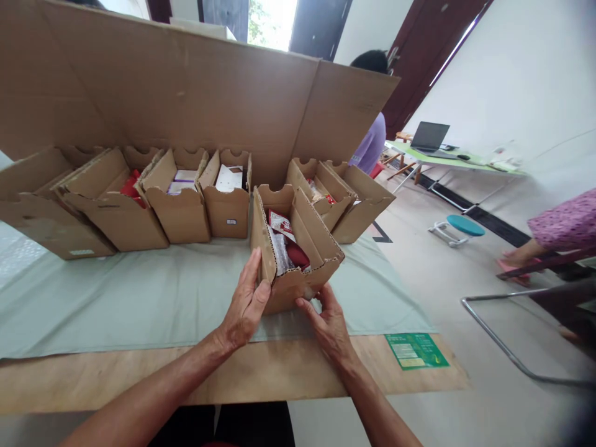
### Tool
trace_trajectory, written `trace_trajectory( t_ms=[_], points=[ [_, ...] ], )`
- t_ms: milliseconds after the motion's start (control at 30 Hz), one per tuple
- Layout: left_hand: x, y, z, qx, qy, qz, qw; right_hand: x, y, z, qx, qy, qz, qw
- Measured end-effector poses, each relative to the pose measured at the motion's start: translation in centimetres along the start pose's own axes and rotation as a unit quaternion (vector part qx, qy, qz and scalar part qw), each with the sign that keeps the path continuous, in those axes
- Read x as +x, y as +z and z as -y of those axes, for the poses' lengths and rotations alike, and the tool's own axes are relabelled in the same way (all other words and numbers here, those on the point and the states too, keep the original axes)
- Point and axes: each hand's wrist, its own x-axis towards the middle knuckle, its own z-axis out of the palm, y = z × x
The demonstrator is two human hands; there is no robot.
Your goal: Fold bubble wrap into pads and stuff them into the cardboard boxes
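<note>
Between my two hands is an open-topped cardboard box [291, 292], tilted a little and pulled forward of the row behind it. My left hand [244, 304] presses against its left side, thumb toward the front. At the lower front right corner, my right hand [326, 320] grips the box, its fingers partly hidden behind and under it. Inside the box lie a red-and-white packet [282, 225], a clear plastic wrapper [280, 251] and a dark red item [298, 256] whose kind I cannot make out.
Several similar cardboard boxes [181, 214] line the back of the cloth-covered table [186, 279], before an upright cardboard panel [209, 93]. A green card [416, 351] lies at the front right edge. Rightward are a laptop [429, 138], a stool [464, 225] and other people.
</note>
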Motion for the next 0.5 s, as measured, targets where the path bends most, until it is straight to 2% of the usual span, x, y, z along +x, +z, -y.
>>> trace_trajectory(
  t_ms=[133,267,367,433,500],
  points=[
    [1.9,-0.4,0.4,0.016,0.019,-0.006,1.0,1.9,0.3,-0.5,-0.007,-0.013,0.003,1.0],
    [7.2,-1.1,0.3,0.042,0.031,-0.012,0.999,5.6,1.6,-0.8,-0.008,-0.023,-0.022,0.999],
    [10.2,-0.9,0.7,0.058,0.009,-0.035,0.998,9.3,2.5,-1.5,-0.048,-0.03,-0.054,0.997],
    [10.5,-0.4,1.6,0.065,-0.01,-0.051,0.997,11.3,2.7,-2.1,-0.096,-0.026,-0.081,0.992],
    [9.7,0.2,2.9,0.071,-0.022,-0.051,0.996,12.5,2.9,-3.0,-0.123,-0.016,-0.102,0.987]
  ],
)
